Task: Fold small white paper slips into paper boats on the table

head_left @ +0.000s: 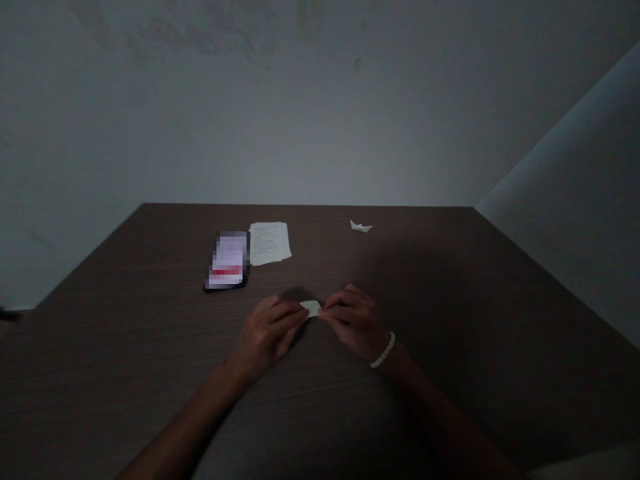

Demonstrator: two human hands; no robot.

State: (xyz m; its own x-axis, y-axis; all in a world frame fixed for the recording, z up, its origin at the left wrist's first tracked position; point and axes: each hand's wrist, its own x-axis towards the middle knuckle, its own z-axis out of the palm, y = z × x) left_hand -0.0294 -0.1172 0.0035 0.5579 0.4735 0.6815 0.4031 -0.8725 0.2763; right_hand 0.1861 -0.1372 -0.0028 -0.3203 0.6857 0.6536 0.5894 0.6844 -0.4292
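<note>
A small piece of white paper [312, 308] is held between my two hands, just above the dark table. My left hand [270, 327] pinches its left end between thumb and fingers. At the opposite end, my right hand [356, 321] grips the paper with closed fingertips. The fingers hide both ends, so only the pale middle shows, and I cannot make out its folds. A white beaded bracelet [383, 351] circles my right wrist.
On the dark wooden table [425, 400], a phone [229, 260] with a lit, blurred screen lies to the left. Beside it rests a stack of printed paper sheets [267, 241]. A small folded paper boat [361, 227] sits near the back edge, before the wall [320, 133].
</note>
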